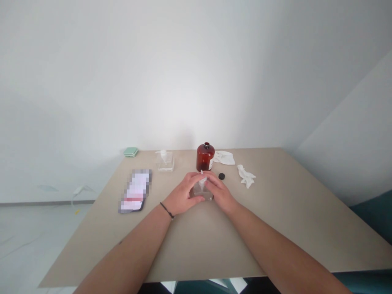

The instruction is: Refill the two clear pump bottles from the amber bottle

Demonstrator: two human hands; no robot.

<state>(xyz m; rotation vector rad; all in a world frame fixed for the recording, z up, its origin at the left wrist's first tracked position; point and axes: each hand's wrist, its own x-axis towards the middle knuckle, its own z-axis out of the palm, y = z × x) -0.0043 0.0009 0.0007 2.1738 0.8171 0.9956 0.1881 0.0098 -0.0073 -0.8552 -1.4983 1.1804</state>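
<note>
Head view: left hand (183,192) and right hand (219,192) curled around clear glass pump bottle (202,192), steadying it on table (208,241); amber glass bottle (205,158) just behind.

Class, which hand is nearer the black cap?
Right. The right hand sits just in front of the black cap, not touching; the left hand lies farther off, to its left.

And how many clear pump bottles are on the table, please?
2: one clear pump bottle stands near the far edge; the other sits between the left hand and right hand.
</note>
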